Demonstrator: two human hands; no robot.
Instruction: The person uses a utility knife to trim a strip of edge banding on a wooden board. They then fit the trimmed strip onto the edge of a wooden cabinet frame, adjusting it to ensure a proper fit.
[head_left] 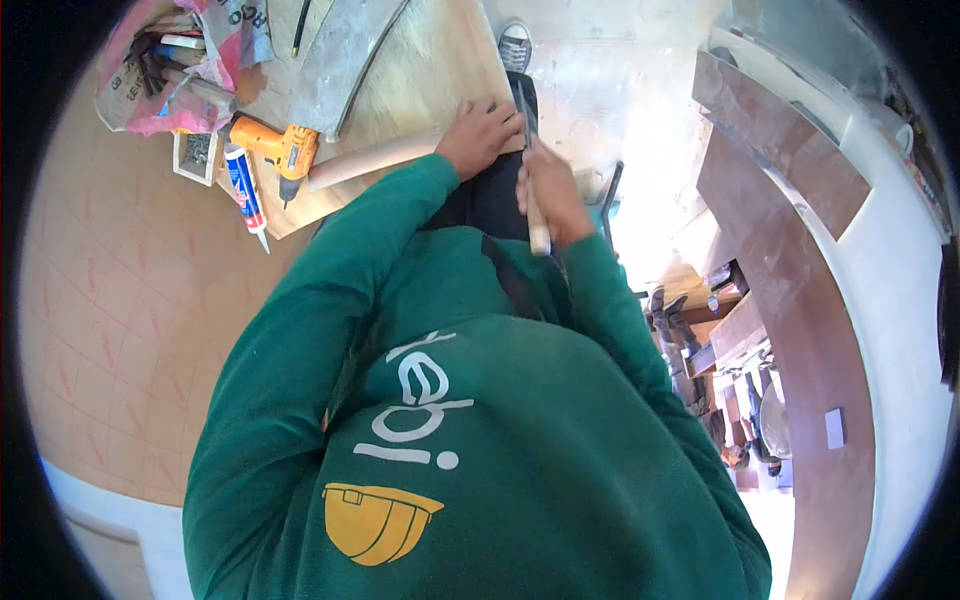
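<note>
My left hand (480,138) presses down on the end of a narrow light wooden strip (375,160), its fingers curled over the strip at the board's corner. My right hand (553,195) is wrapped round a hand tool with a pale wooden handle (540,238). From that fist the tool's narrow grey blade (526,112) points away from me, close beside the strip's end and my left fingertips. Whether it is a file or another bladed tool I cannot make out. The strip lies along the near edge of a plywood work board (440,60).
Left of the strip lie an orange cordless drill (280,150), a sealant tube (245,190), a small box of screws (197,157) and a plastic bag of tools (180,60). A grey curved-edged sheet (345,60) rests on the board. Brown panels (770,220) stand at right.
</note>
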